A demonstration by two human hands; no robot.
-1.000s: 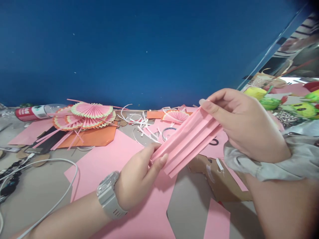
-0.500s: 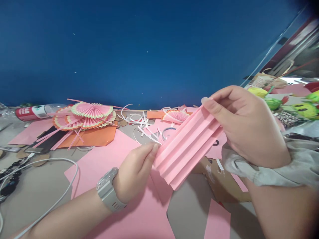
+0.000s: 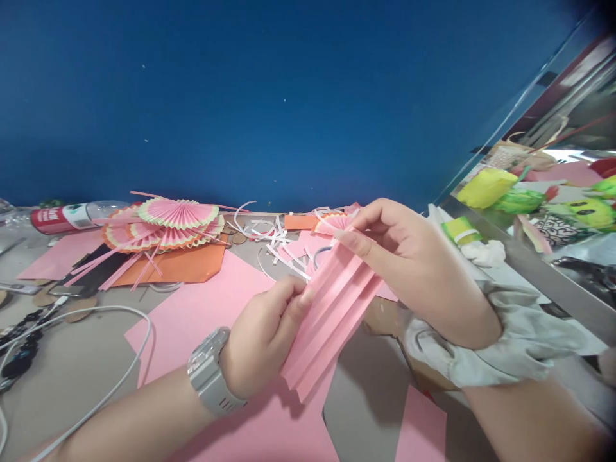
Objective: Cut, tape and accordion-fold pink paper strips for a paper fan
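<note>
A piece of pink paper (image 3: 332, 314) with accordion pleats is held up in the air, slanting from lower left to upper right. My left hand (image 3: 264, 333), with a grey watch (image 3: 214, 372) on the wrist, pinches its left edge between thumb and fingers. At the upper end, my right hand (image 3: 404, 256) grips the paper between thumb and index finger; a pale scrunchie (image 3: 500, 340) circles that wrist. Beneath both hands lies a large pink sheet (image 3: 202, 321) on the grey table.
Pleated pink paper fans (image 3: 178, 218) lie at the back left beside a plastic bottle (image 3: 62, 218) and orange paper (image 3: 178, 266). White paper strips (image 3: 282, 240) are scattered at the back. A white cable (image 3: 120, 308) loops at left. Yellow-green soft objects (image 3: 488, 187) sit at right.
My right hand has moved left and down, closer to my left hand. The pleated paper has lowered with it. My left hand has shifted only slightly along its edge.
</note>
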